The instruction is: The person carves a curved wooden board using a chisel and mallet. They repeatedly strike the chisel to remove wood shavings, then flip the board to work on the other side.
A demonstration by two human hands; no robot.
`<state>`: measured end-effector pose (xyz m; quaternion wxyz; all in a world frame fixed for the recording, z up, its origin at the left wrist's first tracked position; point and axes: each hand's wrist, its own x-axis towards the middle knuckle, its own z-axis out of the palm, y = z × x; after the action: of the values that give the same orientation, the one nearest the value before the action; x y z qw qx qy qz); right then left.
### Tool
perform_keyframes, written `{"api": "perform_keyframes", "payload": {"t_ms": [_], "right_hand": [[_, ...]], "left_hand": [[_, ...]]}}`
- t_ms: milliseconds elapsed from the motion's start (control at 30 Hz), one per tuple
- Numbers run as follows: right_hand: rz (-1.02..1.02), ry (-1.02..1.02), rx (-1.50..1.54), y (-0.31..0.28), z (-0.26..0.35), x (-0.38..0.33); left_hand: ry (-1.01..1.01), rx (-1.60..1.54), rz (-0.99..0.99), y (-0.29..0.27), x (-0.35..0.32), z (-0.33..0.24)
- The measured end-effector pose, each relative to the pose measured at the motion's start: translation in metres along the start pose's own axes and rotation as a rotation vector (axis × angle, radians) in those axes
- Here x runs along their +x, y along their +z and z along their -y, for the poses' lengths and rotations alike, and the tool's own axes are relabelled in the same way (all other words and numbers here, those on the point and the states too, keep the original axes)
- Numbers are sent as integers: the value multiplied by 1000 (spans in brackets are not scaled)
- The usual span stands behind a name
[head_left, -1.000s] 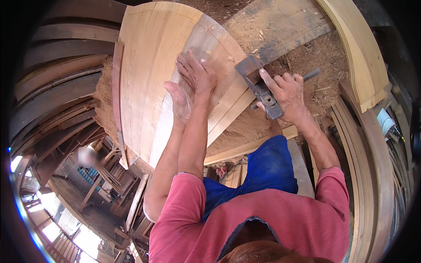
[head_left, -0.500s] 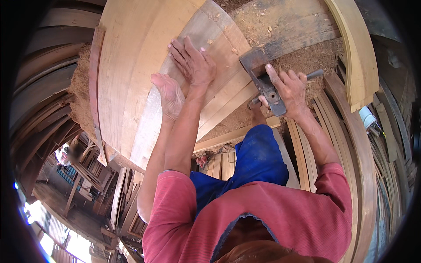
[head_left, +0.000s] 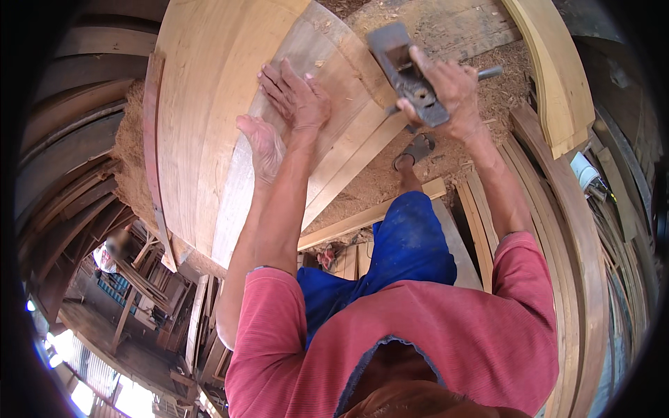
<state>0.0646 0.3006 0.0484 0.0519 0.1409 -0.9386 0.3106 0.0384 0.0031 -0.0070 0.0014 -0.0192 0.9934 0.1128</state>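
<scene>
Hand plane (head_left: 412,82), dark and blocky, is on the far side of the scene just right of centre, tilted so that its far end points left, over the right edge of a pale wooden panel (head_left: 202,104); whether its sole touches the wood cannot be told. Gripping it is the right hand (head_left: 453,87), closed around the body and crossbar (head_left: 490,72), with the forefinger stretched along the top and the thumb bent toward the bar's left end. Left of it, the left hand (head_left: 298,101) lies flat on the panel, fingers extended and slightly parted, grasping nothing. A bare foot (head_left: 263,146) rests on the panel just beside that hand, on its near left side. The panel has a grayish band and a curved far right edge; a reddish-brown strip (head_left: 153,132) runs along its left side. Beyond the plane lies a worn board (head_left: 439,24) with scattered shavings, and to the right a curved pale piece (head_left: 550,70). Nearer, a sandalled foot (head_left: 418,150) stands on sawdust (head_left: 355,184), and long timbers (head_left: 589,265) line the right side.
</scene>
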Motion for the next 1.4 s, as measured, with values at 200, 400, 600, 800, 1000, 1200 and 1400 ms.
{"api": "perform_keyframes", "payload": {"t_ms": [200,400,600,800,1000,1200,1400], "right_hand": [[225,20,-56,-15,23,-68],[66,-1,-75,22,23,7],[243,6,-66,-4,18,-70],[41,5,-109,42,10,56],[-192,-56,-3,-15,10,53],[173,15,-77,7,29,-35],[95,88,-87,43,27,54]], "left_hand": [[27,19,-34,2,-4,3],[19,2,12,0,5,-4],[18,15,-22,3,-2,5],[38,-7,-8,7,6,0],[20,25,-52,3,1,5],[-17,1,20,0,0,0],[1,-15,21,3,1,0]]}}
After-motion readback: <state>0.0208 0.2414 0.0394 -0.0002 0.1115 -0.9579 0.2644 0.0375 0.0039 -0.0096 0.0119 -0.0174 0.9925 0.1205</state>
